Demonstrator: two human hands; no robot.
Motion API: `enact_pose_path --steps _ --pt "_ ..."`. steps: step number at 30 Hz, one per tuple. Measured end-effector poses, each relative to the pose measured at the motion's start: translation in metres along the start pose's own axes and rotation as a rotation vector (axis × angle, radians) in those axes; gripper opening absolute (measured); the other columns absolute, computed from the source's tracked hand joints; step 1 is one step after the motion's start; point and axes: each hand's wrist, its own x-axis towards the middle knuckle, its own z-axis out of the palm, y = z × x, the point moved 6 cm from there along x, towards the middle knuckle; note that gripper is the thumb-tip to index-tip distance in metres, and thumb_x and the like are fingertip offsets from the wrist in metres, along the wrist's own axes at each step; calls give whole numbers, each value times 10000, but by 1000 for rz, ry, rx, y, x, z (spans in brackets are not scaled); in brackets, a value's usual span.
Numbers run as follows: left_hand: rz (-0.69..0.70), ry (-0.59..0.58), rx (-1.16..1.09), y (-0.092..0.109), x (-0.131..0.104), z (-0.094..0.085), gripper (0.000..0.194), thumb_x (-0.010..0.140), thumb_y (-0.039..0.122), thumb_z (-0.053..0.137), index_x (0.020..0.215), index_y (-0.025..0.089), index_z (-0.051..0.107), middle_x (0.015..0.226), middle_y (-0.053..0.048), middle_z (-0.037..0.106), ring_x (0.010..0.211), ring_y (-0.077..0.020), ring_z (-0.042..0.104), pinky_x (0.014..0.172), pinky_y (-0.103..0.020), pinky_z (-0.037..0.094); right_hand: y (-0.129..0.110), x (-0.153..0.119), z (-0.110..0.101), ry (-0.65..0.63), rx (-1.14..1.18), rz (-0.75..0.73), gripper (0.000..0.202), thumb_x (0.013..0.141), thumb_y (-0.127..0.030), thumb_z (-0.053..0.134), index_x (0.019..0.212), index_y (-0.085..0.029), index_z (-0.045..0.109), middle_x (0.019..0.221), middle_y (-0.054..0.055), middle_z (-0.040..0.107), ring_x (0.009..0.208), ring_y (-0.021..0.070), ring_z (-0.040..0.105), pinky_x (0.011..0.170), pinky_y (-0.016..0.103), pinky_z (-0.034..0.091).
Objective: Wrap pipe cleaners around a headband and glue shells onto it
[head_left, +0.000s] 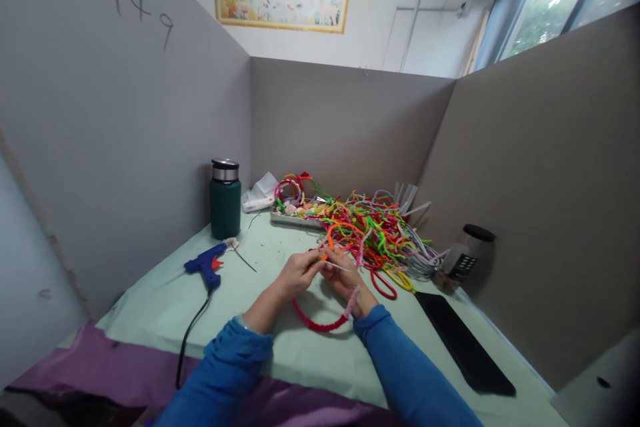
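Note:
My left hand and my right hand meet above the middle of the table. Fingers of both are closed around an orange fuzzy stem, which arches up behind them. A thin white strip sticks out between the hands toward the right. Below them hangs a curved band, wrapped in red with a pink part at its right end, beside my right palm. The fingertips partly hide where the stem and the band meet.
A heap of colourful fuzzy stems lies behind my hands, near a metal tray. At left are a blue glue gun and a green bottle. A clear jar and a black flat object are at right.

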Motion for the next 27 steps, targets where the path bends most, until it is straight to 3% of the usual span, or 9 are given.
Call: enact_pose_path --steps 5,11,22,27 --pt "-116 134 1 -9 0 -8 289 897 370 417 819 161 600 691 -2 603 618 -107 509 626 -209 396 -2 -4 5 15 -3 15 264 607 -254 781 769 -195 581 622 -48 521 465 53 402 429 178 329" --pt "-98 172 -57 -6 0 -12 243 880 346 449 963 177 602 875 -28 662 745 -125 578 713 -215 428 -4 -4 3 38 -56 -10 289 610 -304 771 795 -191 580 602 -52 494 468 59 409 425 179 309" --pt "-239 332 -87 -23 0 -22 225 830 363 483 777 161 567 641 23 532 612 -106 468 597 -207 373 -7 -9 7 -17 -64 -26 244 631 -328 774 747 -177 621 613 -28 535 504 68 433 463 195 325" --pt "-348 341 -139 -41 1 -21 226 790 371 506 738 159 564 608 34 507 590 -101 445 554 -204 356 -10 -8 1 33 -213 -39 260 623 -363 771 696 -157 631 605 2 579 487 75 441 448 206 309"
